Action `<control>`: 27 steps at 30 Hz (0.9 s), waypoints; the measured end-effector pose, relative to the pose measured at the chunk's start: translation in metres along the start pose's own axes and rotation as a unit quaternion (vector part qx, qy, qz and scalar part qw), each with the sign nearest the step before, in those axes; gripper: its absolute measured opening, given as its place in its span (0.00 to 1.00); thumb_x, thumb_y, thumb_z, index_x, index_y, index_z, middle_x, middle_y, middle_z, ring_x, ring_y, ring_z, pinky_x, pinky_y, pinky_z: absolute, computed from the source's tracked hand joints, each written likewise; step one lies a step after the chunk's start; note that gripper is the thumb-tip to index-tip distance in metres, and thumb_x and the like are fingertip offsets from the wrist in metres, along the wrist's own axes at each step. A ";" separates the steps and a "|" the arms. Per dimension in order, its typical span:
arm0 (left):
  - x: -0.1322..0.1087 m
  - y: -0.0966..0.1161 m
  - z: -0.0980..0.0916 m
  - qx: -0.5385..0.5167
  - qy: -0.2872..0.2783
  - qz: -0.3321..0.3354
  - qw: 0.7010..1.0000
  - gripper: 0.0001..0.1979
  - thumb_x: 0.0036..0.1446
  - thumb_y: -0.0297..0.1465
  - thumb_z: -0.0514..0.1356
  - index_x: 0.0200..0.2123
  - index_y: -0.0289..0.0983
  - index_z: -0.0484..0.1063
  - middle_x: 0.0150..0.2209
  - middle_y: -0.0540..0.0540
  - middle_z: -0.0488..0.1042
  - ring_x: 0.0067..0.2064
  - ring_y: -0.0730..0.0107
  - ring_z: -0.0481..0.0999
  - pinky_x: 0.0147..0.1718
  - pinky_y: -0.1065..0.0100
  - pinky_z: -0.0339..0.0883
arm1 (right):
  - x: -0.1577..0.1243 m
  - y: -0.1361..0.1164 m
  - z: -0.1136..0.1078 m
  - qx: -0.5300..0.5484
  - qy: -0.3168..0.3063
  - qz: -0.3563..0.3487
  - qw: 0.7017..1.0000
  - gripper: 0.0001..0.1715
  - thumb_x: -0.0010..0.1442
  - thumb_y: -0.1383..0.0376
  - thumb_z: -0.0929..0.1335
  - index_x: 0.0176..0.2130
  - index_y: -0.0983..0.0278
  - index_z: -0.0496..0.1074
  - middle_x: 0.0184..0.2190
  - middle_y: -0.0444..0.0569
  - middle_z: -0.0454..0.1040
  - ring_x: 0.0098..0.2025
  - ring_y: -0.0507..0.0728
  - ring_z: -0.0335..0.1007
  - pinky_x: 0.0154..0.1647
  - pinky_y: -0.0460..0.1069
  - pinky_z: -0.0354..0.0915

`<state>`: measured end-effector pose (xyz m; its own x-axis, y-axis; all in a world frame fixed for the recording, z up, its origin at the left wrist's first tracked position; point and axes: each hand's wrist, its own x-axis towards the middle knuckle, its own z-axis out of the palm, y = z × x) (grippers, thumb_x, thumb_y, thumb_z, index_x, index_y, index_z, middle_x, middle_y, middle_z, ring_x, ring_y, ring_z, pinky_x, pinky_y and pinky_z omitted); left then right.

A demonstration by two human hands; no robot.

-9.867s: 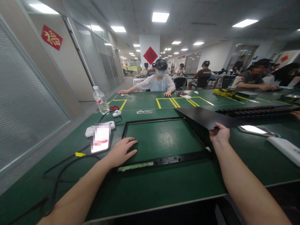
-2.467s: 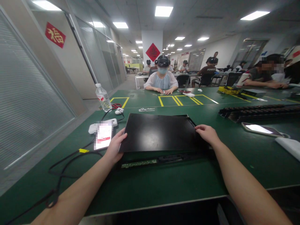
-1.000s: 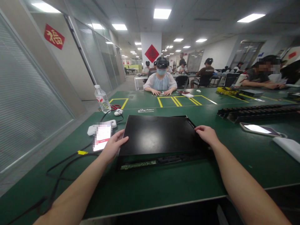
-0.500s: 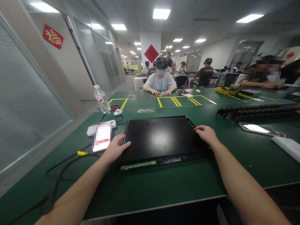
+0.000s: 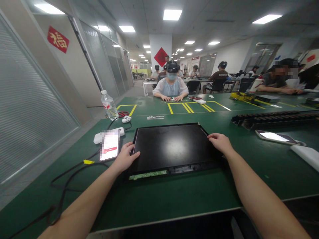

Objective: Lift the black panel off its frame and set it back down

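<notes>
Phone (image 5: 109, 149), lit, left. Left hand (image 5: 126, 157): half open, thumb on black panel (image 5: 161, 142), fingers at left edge of frame (image 5: 194, 167); firm hold, cannot tell. Panel: flat in frame, near side of table (image 5: 179, 199). Right hand (image 5: 221, 143): fingertips at frame's right edge; pinch unclear.

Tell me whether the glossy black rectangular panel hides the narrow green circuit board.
No: the narrow green circuit board shows uncovered, nearer the camera than the glossy black rectangular panel.
</notes>
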<state>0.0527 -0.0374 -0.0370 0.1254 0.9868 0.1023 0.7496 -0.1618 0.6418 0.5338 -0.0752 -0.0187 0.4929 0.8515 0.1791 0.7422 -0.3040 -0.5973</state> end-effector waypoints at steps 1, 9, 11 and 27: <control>0.000 0.000 0.001 0.002 0.001 0.001 1.000 0.26 0.57 0.43 0.63 0.55 0.34 0.80 0.69 0.32 0.66 0.72 0.39 0.65 0.71 0.47 0.58 | 0.000 0.000 0.000 0.001 0.001 0.001 1.000 0.11 0.56 0.67 0.70 0.35 0.59 0.85 0.37 0.49 0.85 0.40 0.59 0.79 0.41 0.49 0.68; 0.001 -0.002 0.003 0.006 0.006 0.008 1.000 0.26 0.57 0.43 0.64 0.55 0.35 0.80 0.68 0.33 0.68 0.71 0.40 0.67 0.71 0.47 0.59 | 0.000 0.002 -0.001 0.007 0.003 0.006 1.000 0.12 0.54 0.66 0.70 0.34 0.59 0.85 0.37 0.50 0.85 0.41 0.60 0.79 0.43 0.50 0.70; 0.001 -0.002 0.002 0.007 0.008 0.009 1.000 0.27 0.56 0.43 0.64 0.54 0.34 0.80 0.67 0.33 0.68 0.71 0.40 0.67 0.71 0.47 0.59 | 0.001 0.002 -0.001 0.008 0.003 0.006 1.000 0.12 0.54 0.66 0.70 0.34 0.58 0.85 0.37 0.50 0.85 0.41 0.60 0.79 0.43 0.51 0.70; -0.001 0.002 0.002 0.025 0.006 0.016 1.000 0.27 0.56 0.43 0.63 0.55 0.34 0.79 0.68 0.32 0.67 0.71 0.40 0.66 0.71 0.47 0.58 | -0.001 0.001 -0.001 0.021 0.016 0.012 1.000 0.11 0.52 0.66 0.70 0.32 0.58 0.84 0.35 0.50 0.84 0.40 0.60 0.79 0.43 0.51 0.71</control>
<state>0.0547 -0.0385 -0.0372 0.1417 0.9812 0.1310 0.7769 -0.1922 0.5995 0.5345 -0.0770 -0.0183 0.5259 0.8292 0.1892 0.7104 -0.3059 -0.6338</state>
